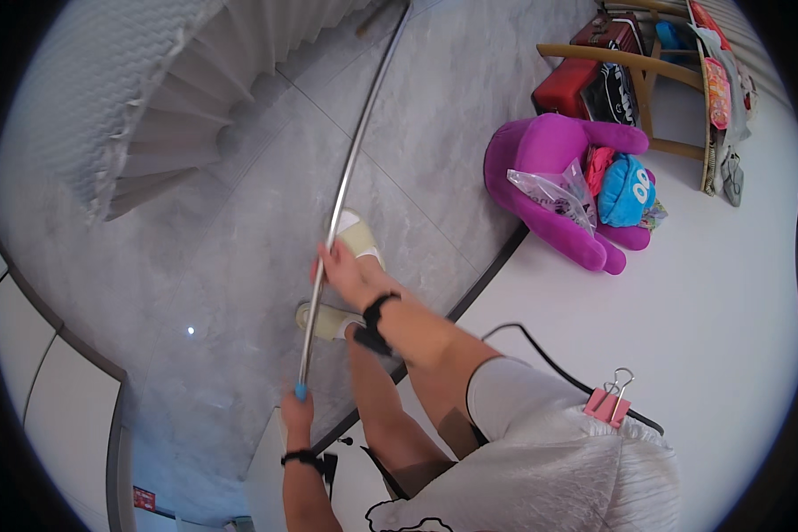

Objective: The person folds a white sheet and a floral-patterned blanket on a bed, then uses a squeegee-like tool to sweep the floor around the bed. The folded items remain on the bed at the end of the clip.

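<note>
A long metal pole [356,143] runs from the top edge of the view down between my arms. My left hand [297,413] is closed around its near end, just below a blue collar [300,391]. Farther up the shaft, my right hand [341,269] grips the pole, slightly blurred. Both wrists wear black straps. Below the pole are my feet in pale yellow slippers [322,321] on grey marbled floor tiles [239,286]. The far end of the pole is cut off by the view's top edge.
A bed with a pleated skirt [179,126] stands upper left. A purple hand-shaped seat [552,149] holds a blue plush item and a plastic bag. Behind it are a red case [565,86] and a wooden-armed chair [625,58]. White cabinets [73,386] line the lower left.
</note>
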The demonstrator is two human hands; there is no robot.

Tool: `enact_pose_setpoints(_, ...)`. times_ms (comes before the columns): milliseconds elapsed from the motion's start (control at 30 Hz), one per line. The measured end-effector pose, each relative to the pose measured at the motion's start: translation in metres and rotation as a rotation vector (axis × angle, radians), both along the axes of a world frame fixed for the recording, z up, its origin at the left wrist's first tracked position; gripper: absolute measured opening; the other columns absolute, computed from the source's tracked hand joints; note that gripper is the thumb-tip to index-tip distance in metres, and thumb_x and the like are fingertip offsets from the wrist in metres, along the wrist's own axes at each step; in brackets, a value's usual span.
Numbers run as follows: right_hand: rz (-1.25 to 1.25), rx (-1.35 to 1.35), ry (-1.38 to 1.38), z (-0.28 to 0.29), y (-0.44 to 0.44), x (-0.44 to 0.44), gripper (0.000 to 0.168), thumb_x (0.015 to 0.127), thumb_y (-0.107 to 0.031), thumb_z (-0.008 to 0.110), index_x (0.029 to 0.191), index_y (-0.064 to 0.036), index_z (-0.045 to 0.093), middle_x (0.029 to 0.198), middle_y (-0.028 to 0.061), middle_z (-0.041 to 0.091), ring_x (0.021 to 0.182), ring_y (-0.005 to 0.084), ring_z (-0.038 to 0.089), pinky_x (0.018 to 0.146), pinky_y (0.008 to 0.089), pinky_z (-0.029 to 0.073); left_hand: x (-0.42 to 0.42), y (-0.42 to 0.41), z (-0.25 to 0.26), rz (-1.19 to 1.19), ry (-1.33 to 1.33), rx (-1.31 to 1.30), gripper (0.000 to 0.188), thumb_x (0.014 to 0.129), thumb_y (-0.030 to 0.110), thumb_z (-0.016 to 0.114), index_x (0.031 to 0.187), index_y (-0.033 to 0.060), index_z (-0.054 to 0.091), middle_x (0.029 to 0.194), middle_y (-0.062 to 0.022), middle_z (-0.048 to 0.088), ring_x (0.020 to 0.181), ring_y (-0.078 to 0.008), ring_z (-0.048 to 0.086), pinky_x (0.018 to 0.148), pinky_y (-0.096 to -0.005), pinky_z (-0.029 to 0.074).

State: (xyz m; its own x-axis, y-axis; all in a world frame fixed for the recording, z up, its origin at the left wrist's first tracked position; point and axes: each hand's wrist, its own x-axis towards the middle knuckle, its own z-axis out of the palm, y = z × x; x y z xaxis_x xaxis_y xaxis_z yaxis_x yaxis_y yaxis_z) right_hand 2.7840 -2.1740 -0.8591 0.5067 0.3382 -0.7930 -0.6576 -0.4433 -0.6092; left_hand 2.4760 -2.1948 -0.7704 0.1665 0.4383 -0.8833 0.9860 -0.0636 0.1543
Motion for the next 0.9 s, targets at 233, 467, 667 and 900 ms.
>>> enact_pose_setpoints(233, -0.027, -0.025, 0.496, 0.106, -0.06, -0.128, 0.017, 0.09, -0.023, 0.049, 0.092, -0.008, 0.042, 0.064, 0.0037, 0.059, 0.054, 0.0133, 0.056, 0.047, 0.0257, 0.044, -0.14, -0.047, 0.148, -0.03, 0.125, 0.158, 0.02, 0.068, 0.019, 0.062, 0.062, 0.0012, 0.056, 0.059, -0.0203, 0.055, 0.059, -0.0417, 0.055, 0.053, -0.0485, 0.042)
enact_pose_setpoints(467, 0.311, 0.075, 0.401, 0.151, -0.038, -0.131, 0.019, 0.089, -0.024, 0.051, 0.089, -0.006, 0.043, 0.064, 0.0045, 0.058, 0.055, 0.0126, 0.056, 0.05, 0.0263, 0.043, -0.146, -0.119, 0.207, 0.231, 0.063, 0.135, 0.028, 0.071, 0.02, 0.065, 0.061, -0.0032, 0.052, 0.055, -0.0205, 0.052, 0.055, -0.0383, 0.054, 0.05, -0.0463, 0.039)
enact_pose_setpoints(667, 0.197, 0.064, 0.173, 0.088, 0.011, -0.018, 0.022, 0.088, -0.025, 0.054, 0.091, -0.005, 0.044, 0.06, 0.0042, 0.056, 0.046, 0.0125, 0.052, 0.042, 0.0264, 0.04, -0.005, -0.074, 0.131, 0.219, -0.102, 0.043, 0.03, 0.073, 0.022, 0.064, 0.064, -0.0039, 0.052, 0.059, -0.022, 0.054, 0.059, -0.0384, 0.056, 0.053, -0.0451, 0.04)
enact_pose_setpoints(900, 0.059, -0.045, 0.236, 0.085, 0.022, 0.126, 0.021, 0.088, -0.022, 0.054, 0.097, -0.005, 0.045, 0.062, 0.0083, 0.053, 0.048, 0.0161, 0.054, 0.041, 0.0276, 0.042, 0.126, -0.079, 0.085, 0.324, -0.202, -0.108, 0.03, 0.073, 0.019, 0.06, 0.056, -0.0035, 0.049, 0.048, -0.0156, 0.051, 0.044, -0.023, 0.053, 0.043, -0.0405, 0.038)
